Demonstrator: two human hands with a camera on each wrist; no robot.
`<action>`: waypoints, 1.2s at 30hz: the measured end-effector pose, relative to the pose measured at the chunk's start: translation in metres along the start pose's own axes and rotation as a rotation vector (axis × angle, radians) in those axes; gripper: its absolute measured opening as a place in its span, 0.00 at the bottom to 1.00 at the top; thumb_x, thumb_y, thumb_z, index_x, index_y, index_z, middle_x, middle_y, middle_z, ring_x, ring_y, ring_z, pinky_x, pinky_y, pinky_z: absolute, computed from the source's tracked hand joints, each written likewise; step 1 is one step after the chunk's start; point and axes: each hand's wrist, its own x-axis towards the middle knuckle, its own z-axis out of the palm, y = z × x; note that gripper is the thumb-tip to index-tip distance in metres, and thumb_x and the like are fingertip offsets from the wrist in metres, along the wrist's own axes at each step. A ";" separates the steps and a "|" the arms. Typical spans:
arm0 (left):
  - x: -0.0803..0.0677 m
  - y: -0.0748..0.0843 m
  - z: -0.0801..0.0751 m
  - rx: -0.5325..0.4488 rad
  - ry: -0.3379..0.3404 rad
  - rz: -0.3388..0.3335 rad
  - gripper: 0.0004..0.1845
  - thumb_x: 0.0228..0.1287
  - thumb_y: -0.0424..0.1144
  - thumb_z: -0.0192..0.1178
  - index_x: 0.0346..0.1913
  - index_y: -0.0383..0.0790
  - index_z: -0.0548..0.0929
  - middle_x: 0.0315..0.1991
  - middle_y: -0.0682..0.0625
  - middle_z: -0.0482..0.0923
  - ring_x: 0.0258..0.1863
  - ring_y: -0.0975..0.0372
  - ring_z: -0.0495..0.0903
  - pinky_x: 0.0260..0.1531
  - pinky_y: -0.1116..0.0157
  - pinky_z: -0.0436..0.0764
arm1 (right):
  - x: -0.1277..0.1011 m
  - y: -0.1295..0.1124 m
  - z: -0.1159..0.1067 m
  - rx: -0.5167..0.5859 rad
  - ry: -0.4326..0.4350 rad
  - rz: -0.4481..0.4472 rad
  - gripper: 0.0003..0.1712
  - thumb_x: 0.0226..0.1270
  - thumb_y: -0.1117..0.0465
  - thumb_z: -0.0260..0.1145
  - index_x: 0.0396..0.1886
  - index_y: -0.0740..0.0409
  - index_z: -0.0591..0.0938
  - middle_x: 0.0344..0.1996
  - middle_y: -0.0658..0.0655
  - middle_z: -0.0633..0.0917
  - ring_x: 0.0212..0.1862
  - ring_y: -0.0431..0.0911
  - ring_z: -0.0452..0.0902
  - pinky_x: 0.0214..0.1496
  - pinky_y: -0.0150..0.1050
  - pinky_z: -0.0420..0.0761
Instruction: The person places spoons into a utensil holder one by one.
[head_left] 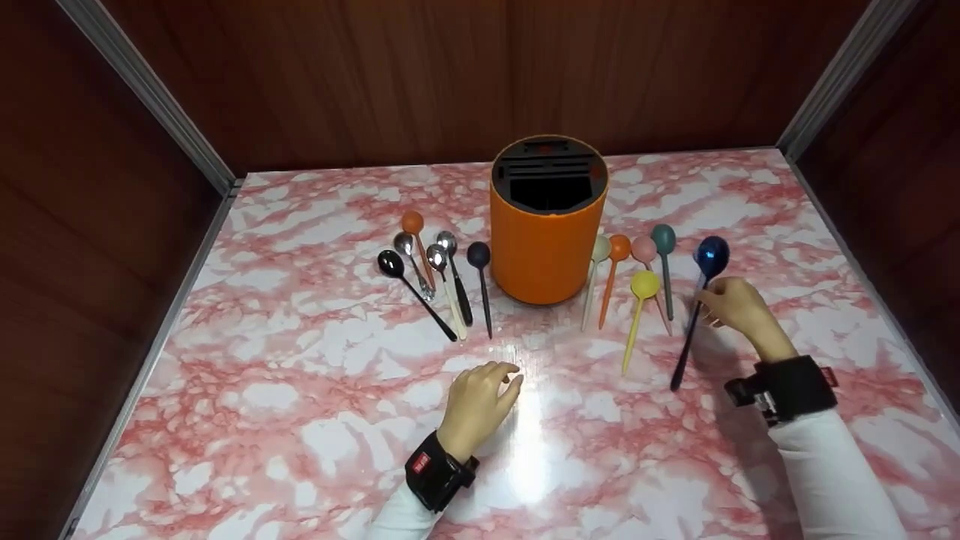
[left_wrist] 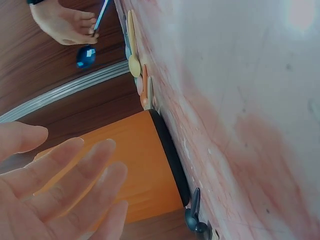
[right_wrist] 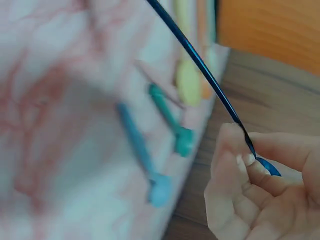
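An orange cylindrical holder [head_left: 547,232] with a black slotted top stands mid-table. My right hand [head_left: 714,309] pinches a dark blue spoon [head_left: 711,256] near its bowl and lifts that end, while the handle tip reaches down toward the table. In the right wrist view my right hand [right_wrist: 248,159] nips the blue spoon's handle [right_wrist: 200,62] between thumb and fingers. My left hand [head_left: 504,379] rests on the table in front of the holder with relaxed fingers and holds nothing. The left wrist view shows the left hand's fingers [left_wrist: 75,170] spread before the holder [left_wrist: 135,165].
Right of the holder lie cream, orange, pink, teal [head_left: 664,241] and yellow [head_left: 643,285] spoons, plus a light blue one [right_wrist: 150,170] under my right hand. Several silver, black and orange spoons [head_left: 435,270] lie to the left. Wooden walls enclose the marble table [head_left: 300,420].
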 end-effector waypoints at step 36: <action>0.008 -0.004 -0.007 -0.028 -0.033 0.001 0.08 0.61 0.40 0.58 0.36 0.42 0.84 0.27 0.51 0.84 0.27 0.62 0.82 0.30 0.66 0.78 | -0.022 -0.172 -0.041 0.248 0.243 -0.522 0.06 0.68 0.62 0.56 0.30 0.50 0.76 0.23 0.38 0.78 0.27 0.29 0.78 0.29 0.20 0.78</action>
